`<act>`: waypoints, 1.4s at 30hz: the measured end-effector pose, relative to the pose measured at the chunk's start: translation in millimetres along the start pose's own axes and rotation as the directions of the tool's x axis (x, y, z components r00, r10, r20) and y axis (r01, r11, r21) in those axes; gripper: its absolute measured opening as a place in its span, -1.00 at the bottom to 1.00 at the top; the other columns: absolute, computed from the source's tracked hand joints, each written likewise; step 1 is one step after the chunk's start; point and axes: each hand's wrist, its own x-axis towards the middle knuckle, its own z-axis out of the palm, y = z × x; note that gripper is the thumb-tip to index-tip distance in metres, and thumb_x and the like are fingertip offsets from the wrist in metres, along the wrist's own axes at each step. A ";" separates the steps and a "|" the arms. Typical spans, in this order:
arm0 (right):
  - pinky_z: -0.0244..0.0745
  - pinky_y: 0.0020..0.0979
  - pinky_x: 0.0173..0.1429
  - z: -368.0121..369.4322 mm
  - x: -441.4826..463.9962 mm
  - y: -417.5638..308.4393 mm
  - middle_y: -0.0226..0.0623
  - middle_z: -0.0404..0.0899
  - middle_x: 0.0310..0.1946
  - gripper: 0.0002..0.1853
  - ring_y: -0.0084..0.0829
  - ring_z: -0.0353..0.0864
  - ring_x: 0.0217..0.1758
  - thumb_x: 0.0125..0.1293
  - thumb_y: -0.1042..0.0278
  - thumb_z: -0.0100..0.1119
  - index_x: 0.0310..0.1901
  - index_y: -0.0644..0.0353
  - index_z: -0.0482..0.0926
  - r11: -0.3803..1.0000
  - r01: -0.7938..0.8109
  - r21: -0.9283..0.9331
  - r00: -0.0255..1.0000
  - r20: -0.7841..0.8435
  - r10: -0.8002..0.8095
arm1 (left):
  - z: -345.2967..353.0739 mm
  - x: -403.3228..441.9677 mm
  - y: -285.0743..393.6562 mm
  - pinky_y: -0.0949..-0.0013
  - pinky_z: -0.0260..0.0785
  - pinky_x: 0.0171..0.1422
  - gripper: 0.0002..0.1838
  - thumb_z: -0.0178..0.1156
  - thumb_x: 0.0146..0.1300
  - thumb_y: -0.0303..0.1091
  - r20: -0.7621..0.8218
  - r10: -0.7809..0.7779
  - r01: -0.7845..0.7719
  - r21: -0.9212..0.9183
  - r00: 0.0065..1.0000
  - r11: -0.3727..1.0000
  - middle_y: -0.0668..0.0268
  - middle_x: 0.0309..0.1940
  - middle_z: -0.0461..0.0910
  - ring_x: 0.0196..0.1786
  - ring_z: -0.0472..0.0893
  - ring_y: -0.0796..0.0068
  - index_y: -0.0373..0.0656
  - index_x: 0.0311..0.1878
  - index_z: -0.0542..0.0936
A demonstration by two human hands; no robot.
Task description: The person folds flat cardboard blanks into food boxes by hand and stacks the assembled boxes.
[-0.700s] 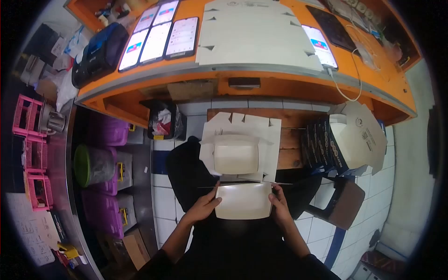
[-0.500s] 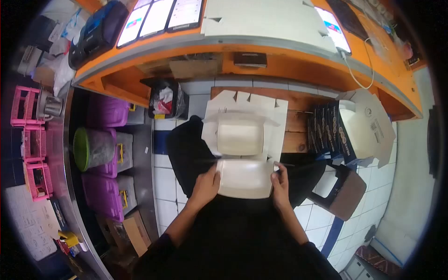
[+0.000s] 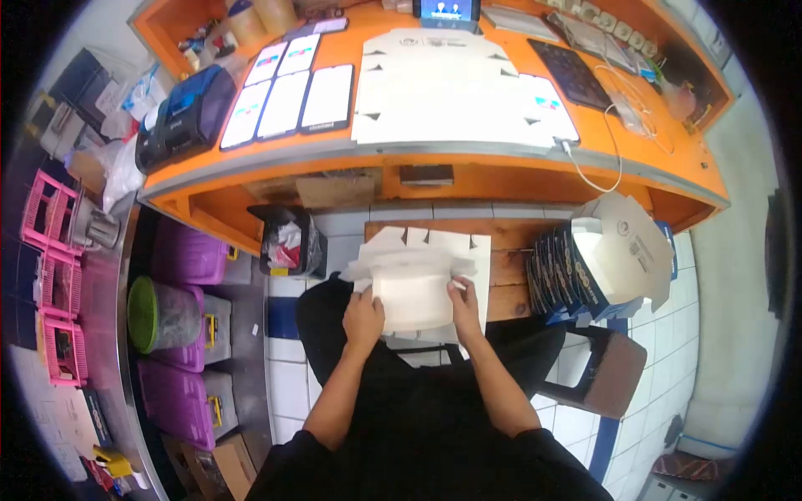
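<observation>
A pale cardboard tray [image 3: 415,298] lies between my two hands, over flat white cardboard [image 3: 478,271] on a low wooden bench [image 3: 510,294]. My left hand [image 3: 364,320] is closed on the tray's left side. On its right side my right hand [image 3: 465,307] grips the wall, thumb near the upper corner. Raised flaps show behind the tray's far edge. Whether another tray lies underneath is hidden. Several folded dark-blue and white boxes [image 3: 622,259] stand nested at the bench's right end.
An orange desk [image 3: 284,171] ahead bears phones, a tablet [image 3: 570,73] and flat cardboard sheets [image 3: 434,92]. A black waste bin [image 3: 292,246] stands left of the bench. Purple-lidded boxes [image 3: 175,401] fill the left shelf. A brown stool [image 3: 614,371] is at the right.
Both hands have carried the held tray forward, from near my lap to over the cardboard on the bench, where the other tray lay. The view has tilted up, showing more of the desk.
</observation>
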 end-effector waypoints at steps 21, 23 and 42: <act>0.43 -0.35 0.24 -5.7 34.1 -0.7 -0.11 0.63 0.05 -0.47 -0.32 0.56 0.14 0.56 0.19 0.00 0.45 0.24 0.32 0.971 -0.120 -0.208 0.965 0.205 0.163 | 25.9 -3.3 -19.3 0.30 0.18 0.55 -0.40 -0.06 0.65 -0.10 0.403 -0.172 0.413 -0.910 0.899 0.024 0.17 0.46 0.37 0.49 0.35 0.32 -0.21 0.59 0.19; 0.42 -0.36 0.26 -1.6 28.9 -20.4 -0.12 0.63 0.03 -0.48 -0.33 0.55 0.14 0.54 0.20 0.02 0.42 0.26 0.36 0.939 -0.187 -0.290 0.947 0.200 0.250 | 31.9 -2.6 -25.9 0.29 0.19 0.55 -0.41 -0.06 0.65 -0.08 0.401 -0.181 0.412 -0.910 0.898 0.030 0.18 0.44 0.38 0.47 0.36 0.33 -0.20 0.58 0.21; 0.55 -0.10 0.20 -2.4 23.9 -1.2 0.09 0.69 -0.02 -0.55 0.01 0.71 0.04 0.42 -0.01 0.21 -0.01 0.26 0.74 0.758 0.161 -0.632 0.980 0.009 -0.200 | 43.7 3.1 -24.8 0.37 0.36 0.33 -0.51 0.12 0.56 -0.05 0.350 -0.404 0.435 -0.890 0.845 0.138 0.23 0.13 0.57 0.21 0.54 0.42 -0.25 0.31 0.46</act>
